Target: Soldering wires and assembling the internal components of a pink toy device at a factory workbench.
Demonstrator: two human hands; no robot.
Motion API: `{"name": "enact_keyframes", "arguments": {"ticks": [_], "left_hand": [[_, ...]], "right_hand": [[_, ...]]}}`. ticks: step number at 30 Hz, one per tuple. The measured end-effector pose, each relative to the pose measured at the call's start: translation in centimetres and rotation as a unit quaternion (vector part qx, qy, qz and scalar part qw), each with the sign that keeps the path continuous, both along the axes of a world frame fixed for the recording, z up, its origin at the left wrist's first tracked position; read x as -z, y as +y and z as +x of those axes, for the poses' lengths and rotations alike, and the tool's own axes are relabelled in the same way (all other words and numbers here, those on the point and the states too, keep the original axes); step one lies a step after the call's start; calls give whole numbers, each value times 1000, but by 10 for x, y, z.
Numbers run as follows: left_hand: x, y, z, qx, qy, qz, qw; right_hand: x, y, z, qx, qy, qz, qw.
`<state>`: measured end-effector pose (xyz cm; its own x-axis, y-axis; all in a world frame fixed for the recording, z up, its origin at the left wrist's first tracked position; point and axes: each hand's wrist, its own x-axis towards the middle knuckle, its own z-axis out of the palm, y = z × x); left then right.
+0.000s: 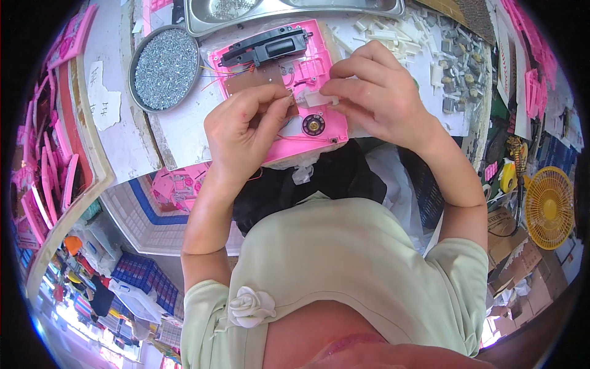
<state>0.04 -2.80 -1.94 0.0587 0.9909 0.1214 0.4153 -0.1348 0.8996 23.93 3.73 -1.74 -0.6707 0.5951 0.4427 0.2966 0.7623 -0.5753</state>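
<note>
Case (335,126): pink plastic, lying open on the bench in the upper middle of the head view, with both hands over it.
Left hand (243,123): over the case's left half; thumb and forefinger tips are pressed together just beside the white piece. Whether something tiny sits between them, I cannot tell.
Right hand (381,92): at the case's right edge, fingers bent, thumb and fingertips pinching one end of the white piece.
White piece (313,98): small, box-shaped, held above the case near the centre top of the frame. Its smooth-looking sides and the grip at one end only could let it tip or slip into the case.
Speaker (313,125): round and black, just below the white piece; a dropped part could strike it.
Wires (230,71): thin, some running out past the case's left edge. A passing wrist or finger could snag one and tug it loose at its joint.
Black unit (270,48): long, across the top of the case; from here I cannot tell whether it is fixed, so a knock might shift it.
Screws (165,67): heaped in a round bowl (197,71), upper left. The left elbow swinging wide could catch the rim and spill them.
White parts (393,37): loose pile, upper right, near the right hand; a careless sweep could scatter them.
</note>
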Motion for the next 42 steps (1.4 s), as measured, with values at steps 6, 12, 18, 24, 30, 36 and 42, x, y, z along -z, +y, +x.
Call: {"name": "enact_keyframes", "arguments": {"ticks": [6, 12, 18, 24, 30, 36, 42], "left_hand": [[1, 0, 0, 6, -11, -12, 1000], [-1, 3, -6, 39, 74, 24, 996], [15, -16, -17, -1, -17, -11, 1000], [6, -17, -13, 20, -41, 29, 999], [-26, 9, 8, 109, -8, 87, 990], [-55, 68, 80, 215, 36, -32, 975], [-45, 86, 89, 319, 2, -124, 940]], "right_hand": [[25, -4, -6, 5, 38, -59, 998], [-7, -22, -13, 56, -101, -8, 993], [-8, -26, 107, 329, -167, 45, 928], [3, -29, 146, 444, -308, 27, 841], [-4, -27, 138, 413, -199, 53, 887], [-11, -14, 91, 277, -47, 77, 957], [-34, -32, 76, 199, 11, -22, 980]]}}
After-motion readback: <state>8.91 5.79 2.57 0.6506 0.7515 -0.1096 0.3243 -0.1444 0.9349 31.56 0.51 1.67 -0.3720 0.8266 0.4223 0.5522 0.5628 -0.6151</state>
